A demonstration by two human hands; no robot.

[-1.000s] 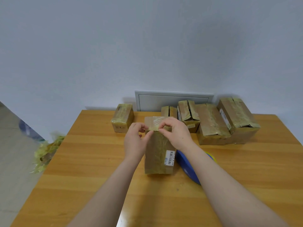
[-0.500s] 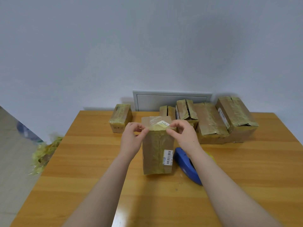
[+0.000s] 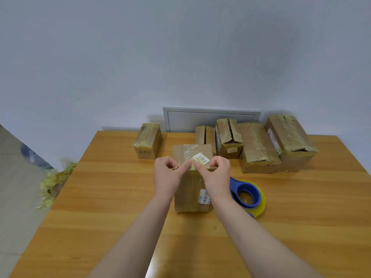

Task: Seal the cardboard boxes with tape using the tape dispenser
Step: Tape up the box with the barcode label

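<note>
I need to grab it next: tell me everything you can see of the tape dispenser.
The tape dispenser is blue, plastic-looking, its ring-shaped body holding a yellowish tape roll. It lies flat on the wooden table, just right of the standing box. Nothing grips it; the right forearm hides its left edge.

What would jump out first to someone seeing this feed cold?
First, the two hands at the centre: the left hand and right hand pinch a strip of tape at the top front edge of an upright box. Just to its right on the table lies the blue tape dispenser, unheld. Behind, a row of boxes lines the far edge, two with top seams gaping.
</note>
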